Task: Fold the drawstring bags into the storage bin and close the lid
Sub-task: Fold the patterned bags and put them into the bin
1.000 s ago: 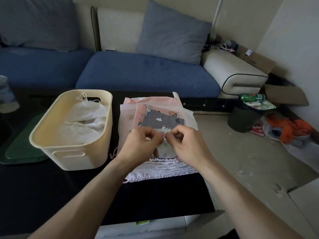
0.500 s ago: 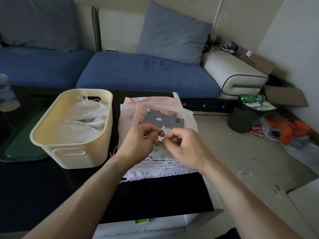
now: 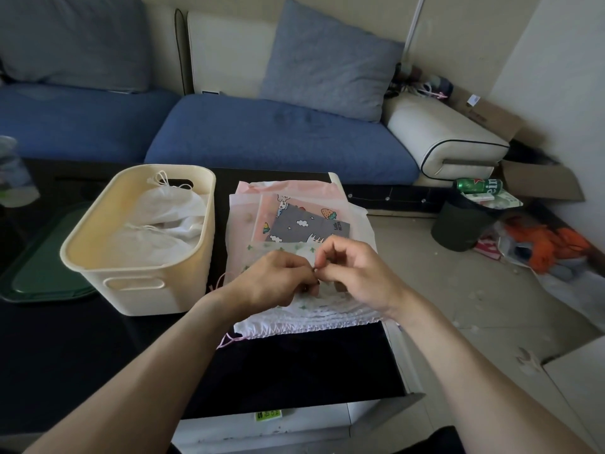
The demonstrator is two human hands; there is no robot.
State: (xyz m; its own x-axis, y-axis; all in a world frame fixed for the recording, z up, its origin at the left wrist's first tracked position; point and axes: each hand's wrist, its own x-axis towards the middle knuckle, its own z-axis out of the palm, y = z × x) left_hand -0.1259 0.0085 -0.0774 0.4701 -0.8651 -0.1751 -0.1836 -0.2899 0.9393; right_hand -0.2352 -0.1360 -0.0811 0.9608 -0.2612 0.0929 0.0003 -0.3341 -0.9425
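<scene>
Both hands dropped a little toward the near edge of the bag pile [image 3: 294, 224] since half a second ago; left hand [image 3: 275, 280] lowered, knuckles now over the white ruffled bag [image 3: 314, 317]; right hand [image 3: 355, 273] turned, index and thumb tips pinching at the meeting point with left fingers; hands closed up tighter together; more of the grey printed bag [image 3: 304, 226] was uncovered behind them.

A lived-in home living room: blue sofa [image 3: 262, 139] with cushion [image 3: 330, 60], dark coffee table [image 3: 98, 355], overflowing bin [image 3: 465, 224] on the floor.
</scene>
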